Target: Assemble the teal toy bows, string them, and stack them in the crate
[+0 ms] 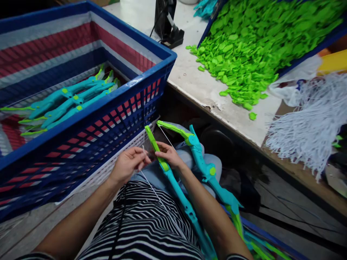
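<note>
A turquoise toy bow (176,186) with lime-green tips slants across my lap. My right hand (169,154) is closed around its green upper limb, with fingers and thumb on either side. Just left of it, my left hand (132,160) pinches the white bowstring (151,187), a short end of which sticks up above the fingertips. From there the string runs down across the striped shirt toward the bow's lower part. A second toy bow (199,159), its string attached at the green tip, lies along my right side.
A blue plastic crate (130,85) with a striped lining stands at the left, holding several toy bows (73,99). On the white table (187,83) lie a spilled heap of green plastic pieces (235,65), a bundle of white strings (306,119) and a black stand (173,36).
</note>
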The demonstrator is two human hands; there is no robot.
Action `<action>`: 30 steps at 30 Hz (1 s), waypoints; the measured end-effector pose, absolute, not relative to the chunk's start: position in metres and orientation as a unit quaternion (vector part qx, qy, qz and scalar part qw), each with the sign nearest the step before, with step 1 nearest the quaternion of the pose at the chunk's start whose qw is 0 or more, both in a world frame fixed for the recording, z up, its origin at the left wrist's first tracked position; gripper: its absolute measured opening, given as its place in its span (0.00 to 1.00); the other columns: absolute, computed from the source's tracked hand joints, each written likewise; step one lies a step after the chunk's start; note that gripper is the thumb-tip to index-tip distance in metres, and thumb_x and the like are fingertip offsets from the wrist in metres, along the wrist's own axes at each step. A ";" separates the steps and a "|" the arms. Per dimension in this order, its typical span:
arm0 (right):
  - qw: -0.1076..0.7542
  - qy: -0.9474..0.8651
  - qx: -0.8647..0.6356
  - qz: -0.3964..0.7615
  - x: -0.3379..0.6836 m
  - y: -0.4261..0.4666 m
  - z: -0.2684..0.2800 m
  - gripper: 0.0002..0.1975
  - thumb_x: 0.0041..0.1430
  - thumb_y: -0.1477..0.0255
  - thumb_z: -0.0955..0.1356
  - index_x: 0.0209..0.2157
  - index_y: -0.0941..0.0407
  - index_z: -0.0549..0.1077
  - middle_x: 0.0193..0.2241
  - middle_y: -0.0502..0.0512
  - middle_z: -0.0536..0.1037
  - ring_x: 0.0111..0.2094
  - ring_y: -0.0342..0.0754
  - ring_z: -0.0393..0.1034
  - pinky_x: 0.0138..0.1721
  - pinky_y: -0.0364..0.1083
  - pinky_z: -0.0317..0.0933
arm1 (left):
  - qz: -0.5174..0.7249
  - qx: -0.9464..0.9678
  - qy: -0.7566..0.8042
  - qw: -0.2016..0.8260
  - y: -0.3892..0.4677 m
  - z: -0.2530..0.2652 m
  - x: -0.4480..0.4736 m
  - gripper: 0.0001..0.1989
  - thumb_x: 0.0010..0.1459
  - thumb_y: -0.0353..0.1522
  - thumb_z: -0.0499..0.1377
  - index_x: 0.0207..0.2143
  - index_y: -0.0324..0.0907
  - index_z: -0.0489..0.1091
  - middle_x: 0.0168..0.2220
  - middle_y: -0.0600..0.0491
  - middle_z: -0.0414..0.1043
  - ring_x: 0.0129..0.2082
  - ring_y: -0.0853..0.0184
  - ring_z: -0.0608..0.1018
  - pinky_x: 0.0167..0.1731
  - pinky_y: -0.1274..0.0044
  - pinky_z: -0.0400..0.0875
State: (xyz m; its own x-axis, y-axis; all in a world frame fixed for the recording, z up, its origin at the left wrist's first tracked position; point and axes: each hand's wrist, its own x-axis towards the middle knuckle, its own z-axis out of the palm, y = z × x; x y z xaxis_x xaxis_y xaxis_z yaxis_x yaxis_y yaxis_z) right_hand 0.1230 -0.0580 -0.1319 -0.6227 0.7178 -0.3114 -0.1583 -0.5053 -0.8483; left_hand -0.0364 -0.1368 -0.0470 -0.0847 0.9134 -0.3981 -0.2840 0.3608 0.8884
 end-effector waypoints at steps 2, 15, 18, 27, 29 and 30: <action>0.276 -0.405 -0.333 0.806 0.123 -0.062 -0.131 0.29 0.38 0.66 0.76 0.46 0.54 0.73 0.33 0.52 0.80 0.32 0.45 0.74 0.32 0.42 0.66 | 0.508 0.332 0.582 0.541 -0.122 -0.041 -0.047 0.15 0.44 0.42 0.65 0.26 0.38 0.72 0.20 0.53 0.73 0.14 0.77 0.62 0.15 0.82 0.54; 0.294 -0.383 -0.335 0.809 0.120 -0.064 -0.133 0.26 0.36 0.68 0.77 0.42 0.52 0.76 0.34 0.50 0.80 0.33 0.43 0.73 0.32 0.40 0.64 | 0.405 0.509 0.637 0.413 -0.091 -0.020 -0.065 0.11 0.50 0.36 0.58 0.24 0.38 0.76 0.18 0.55 0.72 0.18 0.72 0.68 0.21 0.81 0.63; 0.293 -0.383 -0.336 0.809 0.120 -0.065 -0.133 0.26 0.36 0.68 0.77 0.42 0.52 0.75 0.34 0.50 0.80 0.33 0.42 0.73 0.33 0.40 0.64 | 0.407 0.512 0.639 0.404 -0.090 -0.020 -0.066 0.12 0.50 0.37 0.58 0.25 0.38 0.76 0.18 0.55 0.72 0.18 0.73 0.68 0.21 0.81 0.62; 0.289 -0.435 -0.343 0.781 0.121 -0.066 -0.139 0.27 0.40 0.66 0.76 0.46 0.52 0.74 0.38 0.52 0.80 0.39 0.48 0.73 0.38 0.45 0.67 | 0.388 0.525 0.616 0.441 -0.083 -0.021 -0.070 0.14 0.50 0.37 0.59 0.35 0.36 0.72 0.19 0.55 0.73 0.17 0.74 0.67 0.19 0.82 0.59; 0.292 -0.458 -0.339 0.768 0.121 -0.069 -0.140 0.27 0.42 0.64 0.75 0.47 0.51 0.73 0.41 0.53 0.79 0.41 0.49 0.73 0.40 0.47 0.67 | 0.387 0.503 0.599 0.488 -0.080 -0.021 -0.070 0.22 0.49 0.38 0.60 0.45 0.35 0.68 0.19 0.56 0.72 0.15 0.74 0.65 0.17 0.82 0.57; 0.295 -0.480 -0.338 0.754 0.121 -0.071 -0.139 0.27 0.44 0.63 0.74 0.48 0.51 0.73 0.43 0.53 0.78 0.42 0.50 0.73 0.42 0.48 0.67 | 0.384 0.495 0.585 0.515 -0.078 -0.020 -0.070 0.25 0.48 0.38 0.61 0.47 0.34 0.66 0.19 0.56 0.72 0.15 0.74 0.65 0.17 0.82 0.57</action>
